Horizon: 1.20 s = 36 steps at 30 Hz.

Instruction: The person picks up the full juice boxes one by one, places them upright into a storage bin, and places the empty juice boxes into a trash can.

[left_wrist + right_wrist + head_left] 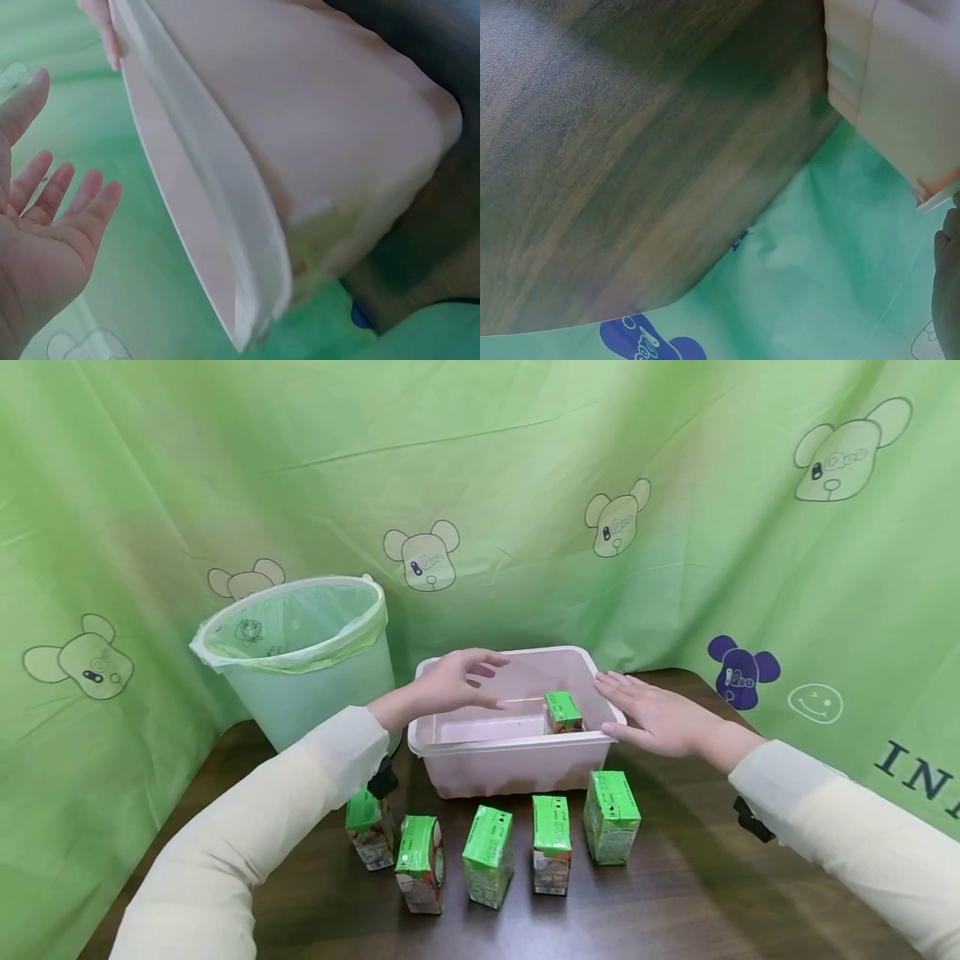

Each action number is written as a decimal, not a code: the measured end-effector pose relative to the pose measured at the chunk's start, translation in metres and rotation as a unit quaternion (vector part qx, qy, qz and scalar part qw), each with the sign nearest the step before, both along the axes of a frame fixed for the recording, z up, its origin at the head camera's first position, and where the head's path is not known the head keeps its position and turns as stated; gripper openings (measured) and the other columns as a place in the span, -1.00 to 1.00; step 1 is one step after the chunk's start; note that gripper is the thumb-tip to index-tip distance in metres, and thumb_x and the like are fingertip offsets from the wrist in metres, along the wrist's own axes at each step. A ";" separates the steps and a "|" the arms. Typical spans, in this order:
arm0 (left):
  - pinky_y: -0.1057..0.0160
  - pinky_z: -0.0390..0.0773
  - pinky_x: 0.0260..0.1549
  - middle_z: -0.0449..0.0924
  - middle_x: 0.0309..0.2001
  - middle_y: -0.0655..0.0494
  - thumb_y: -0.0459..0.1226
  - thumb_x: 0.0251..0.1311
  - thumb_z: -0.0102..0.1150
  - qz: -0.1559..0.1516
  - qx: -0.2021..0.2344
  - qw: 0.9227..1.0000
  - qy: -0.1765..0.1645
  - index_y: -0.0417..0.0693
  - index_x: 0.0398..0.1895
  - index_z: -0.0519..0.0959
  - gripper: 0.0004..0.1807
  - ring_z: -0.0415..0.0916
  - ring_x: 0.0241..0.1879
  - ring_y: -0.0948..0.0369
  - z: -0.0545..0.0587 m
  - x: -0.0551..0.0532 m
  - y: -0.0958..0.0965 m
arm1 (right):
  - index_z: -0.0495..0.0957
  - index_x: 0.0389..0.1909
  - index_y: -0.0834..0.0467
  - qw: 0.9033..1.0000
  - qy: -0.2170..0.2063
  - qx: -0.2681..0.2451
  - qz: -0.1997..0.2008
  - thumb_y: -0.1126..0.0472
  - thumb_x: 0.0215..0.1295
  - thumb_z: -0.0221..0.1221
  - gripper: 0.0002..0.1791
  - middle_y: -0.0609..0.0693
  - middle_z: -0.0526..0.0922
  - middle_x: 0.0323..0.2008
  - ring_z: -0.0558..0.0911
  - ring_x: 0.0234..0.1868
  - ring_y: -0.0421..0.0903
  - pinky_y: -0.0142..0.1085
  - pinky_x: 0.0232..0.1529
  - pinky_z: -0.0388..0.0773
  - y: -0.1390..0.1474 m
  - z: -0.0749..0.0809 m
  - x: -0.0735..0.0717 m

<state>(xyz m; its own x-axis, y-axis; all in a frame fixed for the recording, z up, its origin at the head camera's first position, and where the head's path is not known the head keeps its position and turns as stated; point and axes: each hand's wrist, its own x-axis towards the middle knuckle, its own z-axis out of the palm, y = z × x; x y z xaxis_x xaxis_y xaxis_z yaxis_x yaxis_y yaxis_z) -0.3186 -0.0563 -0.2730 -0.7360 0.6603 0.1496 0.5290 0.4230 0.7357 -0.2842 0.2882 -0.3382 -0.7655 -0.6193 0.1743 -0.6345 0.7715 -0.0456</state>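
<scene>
A pale pink plastic basin [517, 770] stands on the table, one green-topped drink carton [562, 712] inside it near the right end. My left hand [459, 683] hovers over the basin's left part, fingers spread and holding nothing; the left wrist view shows the same hand [52, 232] apart from the rim. With straight fingers, my right hand [660, 714] lies against the basin's right rim. In front of the basin several more cartons stand upright in a row, among them a middle one [487, 857] and a right one [612, 818]. My left sleeve partly covers the leftmost carton [370, 828].
A light green bin [322, 693] with a bag liner stands behind my left arm, left of the basin. The dark wooden table [690, 877] ends at a green curtain [517, 485] printed with bear heads, which hangs behind and on both sides.
</scene>
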 end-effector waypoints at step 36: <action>-0.06 0.40 0.18 0.47 0.23 0.00 -0.26 0.02 0.48 0.042 0.032 0.998 0.013 -0.12 0.29 0.42 -0.28 0.42 0.21 0.00 -0.039 0.078 -0.154 | 0.12 0.44 0.35 1.000 0.010 -0.012 -0.003 -0.12 0.45 0.01 -0.23 0.24 0.10 0.46 0.05 0.45 0.23 0.11 0.37 0.07 0.000 -0.002 0.000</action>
